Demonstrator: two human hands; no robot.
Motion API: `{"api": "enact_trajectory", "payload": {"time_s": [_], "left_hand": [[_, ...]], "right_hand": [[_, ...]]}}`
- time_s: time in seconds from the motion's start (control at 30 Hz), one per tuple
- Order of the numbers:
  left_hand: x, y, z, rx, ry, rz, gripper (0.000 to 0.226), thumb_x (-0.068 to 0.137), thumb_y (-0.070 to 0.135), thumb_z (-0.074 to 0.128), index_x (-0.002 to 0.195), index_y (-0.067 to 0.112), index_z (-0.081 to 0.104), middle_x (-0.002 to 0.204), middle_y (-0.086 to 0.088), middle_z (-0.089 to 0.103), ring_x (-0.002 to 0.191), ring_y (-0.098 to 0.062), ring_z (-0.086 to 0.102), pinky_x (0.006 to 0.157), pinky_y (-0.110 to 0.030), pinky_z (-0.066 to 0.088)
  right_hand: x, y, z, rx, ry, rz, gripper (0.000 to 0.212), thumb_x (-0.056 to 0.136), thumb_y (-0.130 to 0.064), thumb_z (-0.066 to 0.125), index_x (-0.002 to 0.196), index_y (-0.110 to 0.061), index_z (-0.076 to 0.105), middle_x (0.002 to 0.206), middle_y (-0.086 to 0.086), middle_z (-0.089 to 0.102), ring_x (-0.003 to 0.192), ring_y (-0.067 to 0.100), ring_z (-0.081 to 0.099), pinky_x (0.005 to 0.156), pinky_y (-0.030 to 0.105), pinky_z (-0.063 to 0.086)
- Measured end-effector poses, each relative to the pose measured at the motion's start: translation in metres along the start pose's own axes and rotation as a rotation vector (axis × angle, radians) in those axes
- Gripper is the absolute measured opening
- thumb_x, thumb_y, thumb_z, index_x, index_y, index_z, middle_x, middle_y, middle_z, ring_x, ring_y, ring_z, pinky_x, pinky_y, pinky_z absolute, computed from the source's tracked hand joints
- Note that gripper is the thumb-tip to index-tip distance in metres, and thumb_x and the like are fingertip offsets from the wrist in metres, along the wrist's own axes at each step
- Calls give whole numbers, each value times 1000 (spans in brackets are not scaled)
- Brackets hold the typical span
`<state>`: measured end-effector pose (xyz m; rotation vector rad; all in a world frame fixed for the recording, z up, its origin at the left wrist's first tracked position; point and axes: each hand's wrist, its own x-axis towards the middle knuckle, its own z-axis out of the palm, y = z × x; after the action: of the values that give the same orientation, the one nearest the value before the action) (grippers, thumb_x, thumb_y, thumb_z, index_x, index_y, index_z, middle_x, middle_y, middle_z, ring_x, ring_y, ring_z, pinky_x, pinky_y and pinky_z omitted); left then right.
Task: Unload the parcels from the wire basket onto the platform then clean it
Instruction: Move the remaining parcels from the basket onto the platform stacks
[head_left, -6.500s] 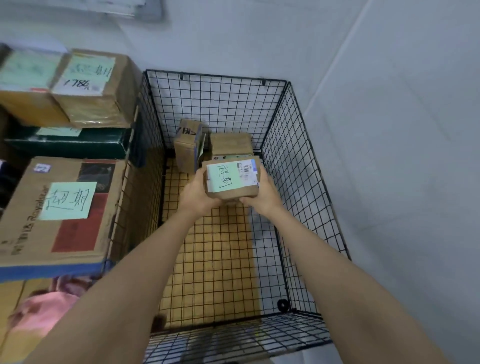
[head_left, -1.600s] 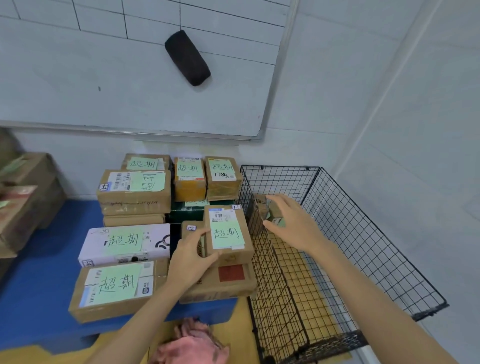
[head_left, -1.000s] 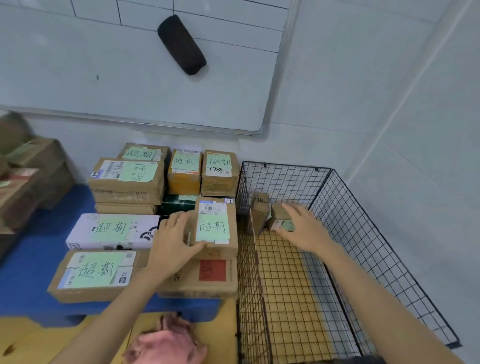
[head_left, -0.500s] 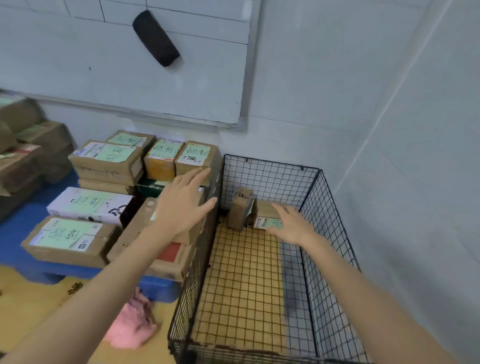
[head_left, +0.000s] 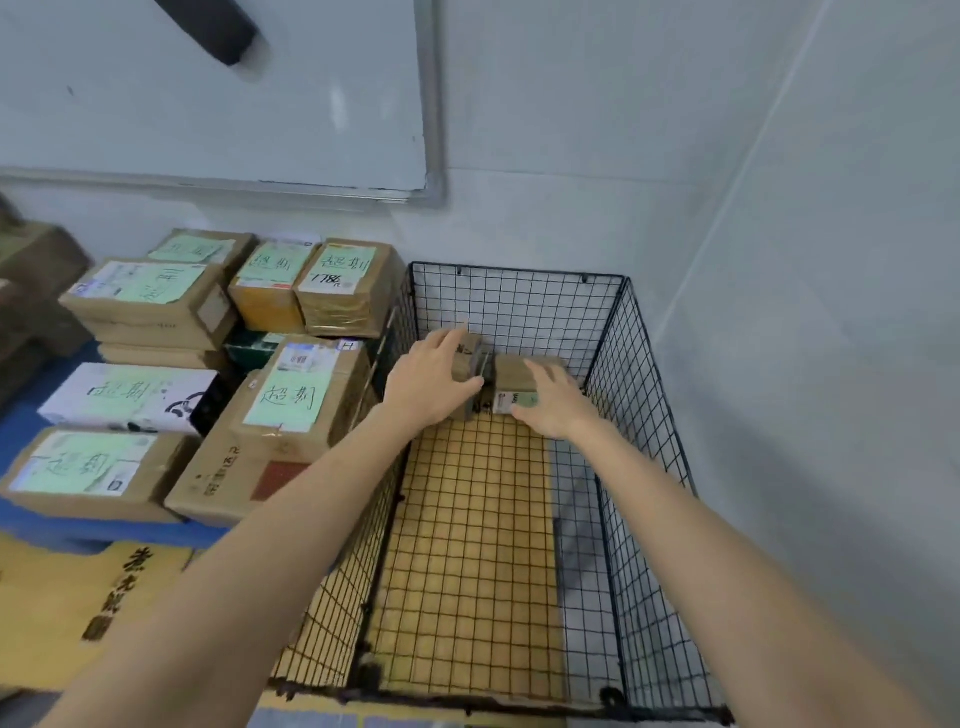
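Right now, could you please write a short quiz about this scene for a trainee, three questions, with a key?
1. True or false: the basket holds five parcels.
2. The right hand lies on: A) the flat parcel; B) the floor; C) the basket's wall.
3. Fill in: the left hand grips the ___ parcel.

Key: 1 false, it holds two. 2 A. 3 upright: the upright parcel stands left of the flat parcel.
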<state>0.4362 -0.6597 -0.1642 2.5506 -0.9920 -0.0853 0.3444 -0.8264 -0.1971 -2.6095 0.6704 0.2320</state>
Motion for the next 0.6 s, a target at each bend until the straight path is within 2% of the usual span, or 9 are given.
{"api": "enact_trajectory", "payload": {"time_s": [0.17,0.37,0.6], "left_hand": [[20,-15,33,-19,-76,-125,77,91,47,60,155,22,24,158,-6,29,140,-29,34,108,-47,40],[41,-36,64,55,-87,-125,79,90,42,62,155,21,23,158,-9,27,140,-31,32,106,-47,41],[64,-54,97,-67,-100,-222,83,86,37,65,155,23,20,161,-8,19,142,-33,30,106,-51,41]], "right_hand": [[24,8,13,106,-10,8,79,96,-39,59,158,-29,11,165,9,8,149,33,17,119,55,25],[56,6,30,194,6,-7,74,98,-31,59,158,-30,16,164,8,17,147,32,24,118,54,27],[96,-11,60,370,-19,2,71,96,-26,61,156,-32,23,157,12,27,141,36,34,114,52,30]]}}
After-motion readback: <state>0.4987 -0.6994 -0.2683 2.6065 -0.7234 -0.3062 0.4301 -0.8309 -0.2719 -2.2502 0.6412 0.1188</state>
